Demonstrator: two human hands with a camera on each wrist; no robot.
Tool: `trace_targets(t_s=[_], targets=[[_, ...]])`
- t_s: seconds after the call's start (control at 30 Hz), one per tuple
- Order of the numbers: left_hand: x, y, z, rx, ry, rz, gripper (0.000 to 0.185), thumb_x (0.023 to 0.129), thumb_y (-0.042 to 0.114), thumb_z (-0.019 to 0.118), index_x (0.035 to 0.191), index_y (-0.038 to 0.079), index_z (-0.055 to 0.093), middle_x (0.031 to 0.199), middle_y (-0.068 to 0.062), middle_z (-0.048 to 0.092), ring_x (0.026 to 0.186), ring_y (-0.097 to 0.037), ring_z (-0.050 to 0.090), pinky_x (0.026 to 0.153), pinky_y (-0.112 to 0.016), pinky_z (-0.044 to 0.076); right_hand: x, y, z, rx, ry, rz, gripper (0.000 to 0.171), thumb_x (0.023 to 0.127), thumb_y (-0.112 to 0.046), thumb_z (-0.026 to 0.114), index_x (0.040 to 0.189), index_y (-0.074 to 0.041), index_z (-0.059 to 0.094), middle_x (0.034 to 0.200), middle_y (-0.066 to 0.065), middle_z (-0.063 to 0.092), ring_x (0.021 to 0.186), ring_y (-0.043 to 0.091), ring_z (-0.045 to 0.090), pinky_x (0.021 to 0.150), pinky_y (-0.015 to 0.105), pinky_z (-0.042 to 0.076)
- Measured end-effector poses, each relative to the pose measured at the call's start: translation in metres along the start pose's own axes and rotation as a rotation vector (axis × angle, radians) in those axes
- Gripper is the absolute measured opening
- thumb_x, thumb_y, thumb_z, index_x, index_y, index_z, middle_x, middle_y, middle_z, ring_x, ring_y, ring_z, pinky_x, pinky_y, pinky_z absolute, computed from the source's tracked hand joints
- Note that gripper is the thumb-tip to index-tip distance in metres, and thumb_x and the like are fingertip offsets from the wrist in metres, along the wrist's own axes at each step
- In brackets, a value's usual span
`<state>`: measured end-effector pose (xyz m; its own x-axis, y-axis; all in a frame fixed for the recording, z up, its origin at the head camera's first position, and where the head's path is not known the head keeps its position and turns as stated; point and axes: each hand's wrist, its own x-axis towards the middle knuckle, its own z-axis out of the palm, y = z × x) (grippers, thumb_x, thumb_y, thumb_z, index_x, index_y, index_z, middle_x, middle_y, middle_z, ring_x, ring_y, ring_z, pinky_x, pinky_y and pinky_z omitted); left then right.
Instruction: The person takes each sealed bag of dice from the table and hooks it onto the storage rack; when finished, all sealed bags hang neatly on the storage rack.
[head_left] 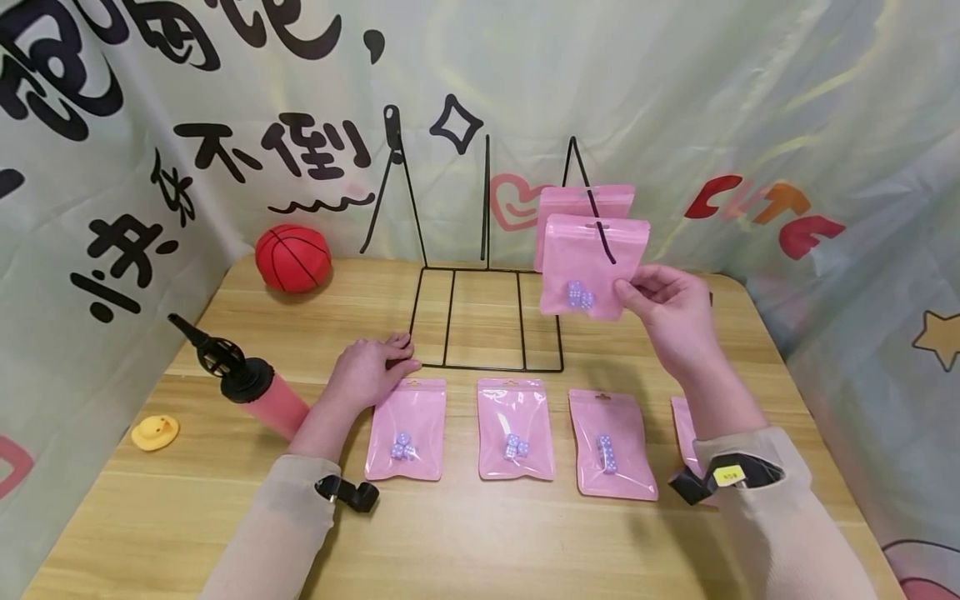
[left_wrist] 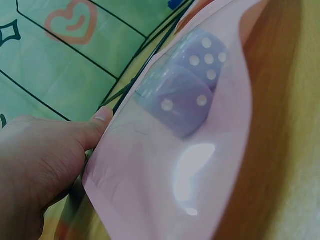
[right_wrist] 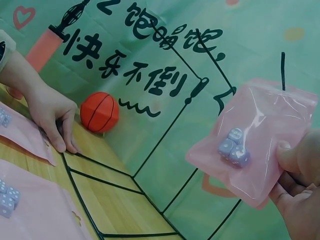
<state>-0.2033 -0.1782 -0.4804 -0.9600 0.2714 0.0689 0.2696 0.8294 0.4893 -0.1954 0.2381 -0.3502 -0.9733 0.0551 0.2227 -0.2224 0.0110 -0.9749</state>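
Note:
My right hand (head_left: 669,321) pinches the lower right edge of a pink zip bag (head_left: 592,267) with small lavender dice inside. The right hook (head_left: 605,242) of a black wire rack (head_left: 480,367) passes through the top of this bag, its tip showing in front. Behind it, another pink bag (head_left: 551,200) hangs on the same hook. My left hand (head_left: 367,371) grips the rack's front left corner, thumb and fingers at the wire. Just below that hand lies a pink bag with dice (head_left: 406,417), which fills much of the left wrist view.
Two more dice bags, a middle one (head_left: 516,417) and a right one (head_left: 611,433), lie in front of the rack. Another bag (head_left: 682,425) is partly hidden under my right forearm. A red ball (head_left: 293,258), pink pump (head_left: 277,408) and yellow duck (head_left: 155,432) are at left. Printed cloth surrounds the table.

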Motion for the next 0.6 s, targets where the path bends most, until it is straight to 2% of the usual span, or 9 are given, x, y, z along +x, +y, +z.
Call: trace_targets(t_s=[0.13,0.33,0.47,0.6], targets=[[0.0,0.0,0.0,-0.003,-0.002,-0.01,0.041,0.1,0.04,0.075,0.132,0.015,0.075,0.145,-0.001,0.062,0.139,-0.033,0.056,0.117,-0.061,0.036,0.003,0.001,0.002,0.019,0.01,0.006,0.007,0.097,0.002,0.075,0.104,0.004,0.077,0.091,0.005,0.076,0.085,0.014,0.069,0.076,0.02,0.058],[0.001,0.0,0.001,-0.017,-0.002,-0.015,0.042,0.1,0.039,0.076,0.133,0.014,0.075,0.145,-0.002,0.062,0.139,-0.033,0.056,0.114,-0.062,0.039,0.006,0.001,0.0,-0.037,0.026,0.011,0.008,0.097,-0.001,0.076,0.105,0.0,0.077,0.091,0.002,0.077,0.085,0.012,0.07,0.078,0.019,0.057],[0.001,-0.001,0.001,-0.029,-0.003,-0.02,0.041,0.1,0.039,0.076,0.132,0.014,0.075,0.145,-0.001,0.062,0.14,-0.029,0.055,0.117,-0.061,0.036,0.006,0.002,-0.007,-0.084,0.013,0.027,0.016,0.097,-0.004,0.077,0.111,0.004,0.074,0.095,0.001,0.077,0.089,0.012,0.073,0.083,0.017,0.057],[0.0,-0.002,0.002,-0.023,0.004,-0.011,0.041,0.1,0.039,0.076,0.132,0.013,0.075,0.145,-0.001,0.062,0.14,-0.029,0.054,0.118,-0.06,0.036,0.004,0.004,-0.018,-0.167,-0.015,0.048,0.028,0.098,-0.006,0.076,0.123,0.006,0.071,0.106,0.001,0.078,0.099,0.011,0.073,0.089,0.016,0.055]])
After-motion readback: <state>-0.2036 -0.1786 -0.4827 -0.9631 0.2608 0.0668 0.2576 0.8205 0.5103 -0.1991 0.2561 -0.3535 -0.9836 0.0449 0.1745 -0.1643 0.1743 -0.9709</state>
